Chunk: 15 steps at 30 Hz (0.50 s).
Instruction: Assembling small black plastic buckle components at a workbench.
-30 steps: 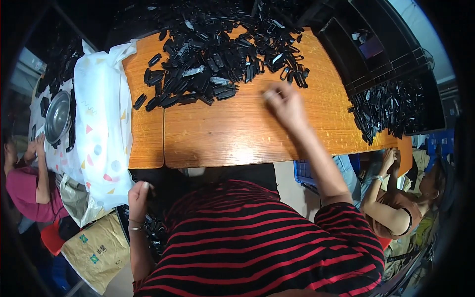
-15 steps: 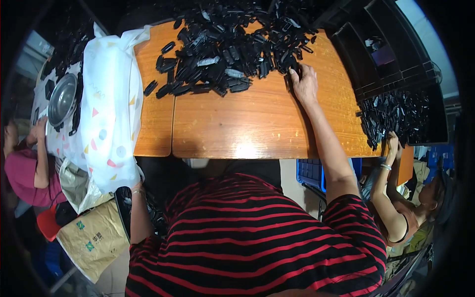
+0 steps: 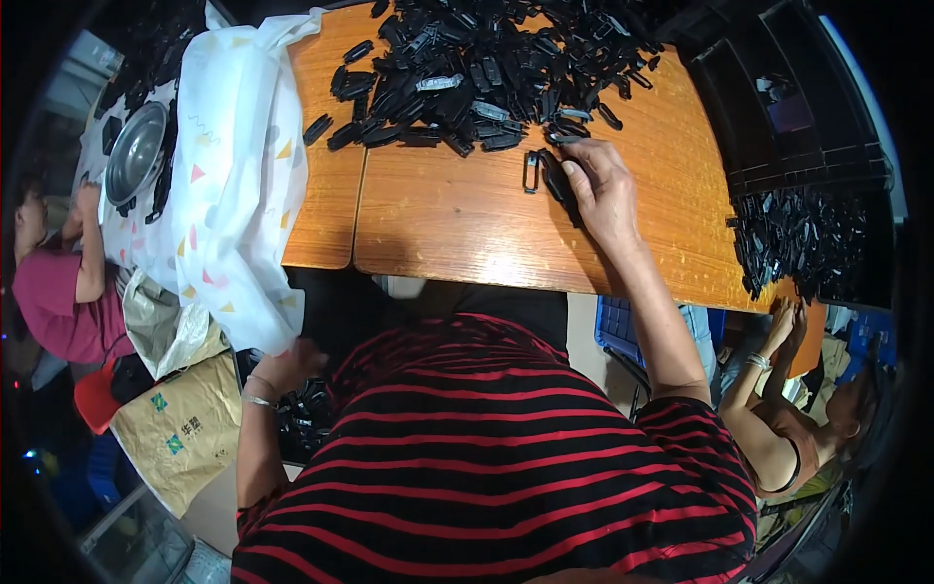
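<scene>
A big heap of small, long black plastic parts (image 3: 477,83) lies at the far side of the wooden table. At the heap's near right edge, my right hand (image 3: 605,190) rests on the tabletop with its thumb and fingers closed around a few black plastic parts (image 3: 558,185). Just left of them, an open-framed black part (image 3: 530,172) lies by itself on the wood. Below the table's front edge, my left hand (image 3: 292,366) is beside a dark container of black parts (image 3: 304,420). Its fingers are blurred and dim, and I see nothing held in them.
A white patterned cloth (image 3: 229,165) drapes over the table's left side. Beyond it stand a metal bowl (image 3: 136,156) and a seated person (image 3: 68,292). At right, another person's hands (image 3: 783,326) are near a second heap of black parts (image 3: 798,238) by a black crate (image 3: 769,88).
My right hand has drawn back from the heap, bringing a few black parts nearer. My left hand has come out from behind the cloth's lower end. The whole view has shifted slightly.
</scene>
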Available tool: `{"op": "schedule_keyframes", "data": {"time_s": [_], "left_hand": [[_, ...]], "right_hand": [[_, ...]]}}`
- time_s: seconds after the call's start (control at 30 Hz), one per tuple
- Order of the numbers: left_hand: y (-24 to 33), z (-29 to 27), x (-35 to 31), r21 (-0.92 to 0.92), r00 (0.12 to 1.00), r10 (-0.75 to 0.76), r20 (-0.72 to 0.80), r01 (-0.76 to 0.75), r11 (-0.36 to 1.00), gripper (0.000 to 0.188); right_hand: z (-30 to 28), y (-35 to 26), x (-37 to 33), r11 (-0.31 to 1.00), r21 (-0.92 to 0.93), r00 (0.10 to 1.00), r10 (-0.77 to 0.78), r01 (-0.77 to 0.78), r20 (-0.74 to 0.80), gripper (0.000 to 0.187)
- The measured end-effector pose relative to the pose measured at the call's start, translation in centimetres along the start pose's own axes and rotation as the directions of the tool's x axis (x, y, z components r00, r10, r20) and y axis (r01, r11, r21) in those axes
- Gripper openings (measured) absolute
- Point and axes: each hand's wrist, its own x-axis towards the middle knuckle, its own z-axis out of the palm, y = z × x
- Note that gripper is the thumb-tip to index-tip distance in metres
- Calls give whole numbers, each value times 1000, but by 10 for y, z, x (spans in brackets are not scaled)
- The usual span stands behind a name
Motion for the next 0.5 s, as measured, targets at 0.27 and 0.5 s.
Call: {"op": "schedule_keyframes", "data": {"time_s": [0.27,0.5], "left_hand": [[164,-101,38,-750,912,291,-290,-405,523,13],[155,-139,127,246,287,362,-887,-370,896,23]], "right_hand": [[6,-25,4,902,-229,919,-312,366,240,27],[17,-16,12,810,-300,846,-395,504,357,30]]}}
